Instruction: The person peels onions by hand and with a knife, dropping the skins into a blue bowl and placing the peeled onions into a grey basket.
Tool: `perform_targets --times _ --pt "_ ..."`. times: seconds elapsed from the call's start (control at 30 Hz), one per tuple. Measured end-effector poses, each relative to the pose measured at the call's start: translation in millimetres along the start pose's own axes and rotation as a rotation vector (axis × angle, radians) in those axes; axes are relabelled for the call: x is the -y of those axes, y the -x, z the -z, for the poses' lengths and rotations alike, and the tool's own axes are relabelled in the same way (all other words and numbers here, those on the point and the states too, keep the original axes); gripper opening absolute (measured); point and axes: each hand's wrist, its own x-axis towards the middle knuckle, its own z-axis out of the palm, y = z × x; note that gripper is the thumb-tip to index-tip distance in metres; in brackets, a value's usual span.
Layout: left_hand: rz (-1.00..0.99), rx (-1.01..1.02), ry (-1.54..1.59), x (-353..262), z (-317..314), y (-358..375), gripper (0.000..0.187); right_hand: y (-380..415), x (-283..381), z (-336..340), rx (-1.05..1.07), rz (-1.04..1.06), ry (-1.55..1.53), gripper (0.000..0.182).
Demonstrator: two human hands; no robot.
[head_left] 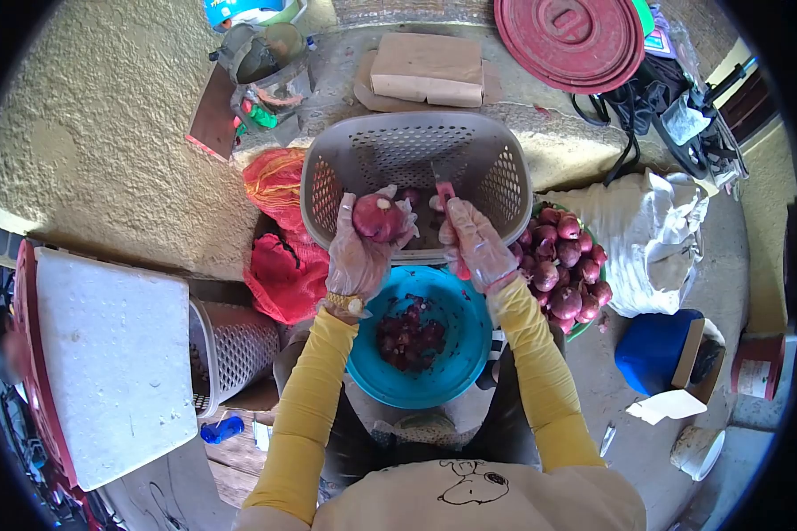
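My left hand [359, 258], in a clear plastic glove, is closed around a red onion [378, 219] with a pale cut end facing up. My right hand [481, 245], gloved too, grips a knife [445, 189] by its pinkish-red handle, the thin blade pointing away from me. Both hands are over the near side of a grey perforated basket [416, 133], where a few onions are partly visible. Below them, a blue basin [378, 382] holds dark red onion skins and trimmings [413, 336]. A heap of red onions [562, 265] fills a green-rimmed container by my right forearm.
Red mesh sacks [285, 274] lie left of the basket, and a white sack [651, 239] sits right of the onion heap. A cardboard box [427, 68] and red lid [568, 40] are behind. A white foam board [115, 363] stands left; a blue container [655, 352] stands right.
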Motion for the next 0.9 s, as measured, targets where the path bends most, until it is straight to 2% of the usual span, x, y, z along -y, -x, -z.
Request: perform_targets --times 0.03,0.1,0.13,0.2,0.27,0.4,0.47,0.5,0.57,0.6,0.8,0.9 --pt "0.001 -0.003 0.000 0 1 -2 0.071 -4 -7 3 -0.018 -0.016 0.041 0.040" --pt "0.073 0.121 0.132 0 -2 -6 0.068 -11 -11 6 -0.020 -0.041 0.018 0.039" --pt "0.067 0.121 0.133 1 -8 -7 0.068 -14 -12 3 0.004 0.014 -0.094 0.041" --pt "0.001 -0.033 0.078 4 -18 -5 0.064 -21 -15 4 0.032 0.061 -0.208 0.043" --pt "-0.027 -0.049 0.059 5 -13 -8 0.061 -31 -24 13 -0.001 0.163 -0.143 0.040" --pt "-0.017 -0.075 0.054 8 -10 -9 0.059 -29 -21 23 0.056 0.195 -0.058 0.039" --pt "0.008 -0.084 0.068 12 -4 -11 0.059 -21 -3 19 -0.079 0.132 0.418 0.045" --pt "0.032 -0.092 0.084 14 -2 -11 0.059 -14 10 13 -0.082 0.130 0.416 0.045" --pt "0.040 -0.071 0.081 17 -3 -10 0.058 -2 32 -1 -0.141 0.252 1.160 0.057" --pt "0.043 -0.050 0.080 17 -5 -9 0.057 -2 26 -2 -0.134 0.288 1.026 0.061" --pt "0.018 0.045 0.028 19 -6 -10 0.050 -4 16 -2 -0.132 0.278 1.003 0.070" --pt "-0.007 0.002 0.010 20 -8 -9 0.048 -4 13 -5 -0.154 0.302 1.018 0.073"
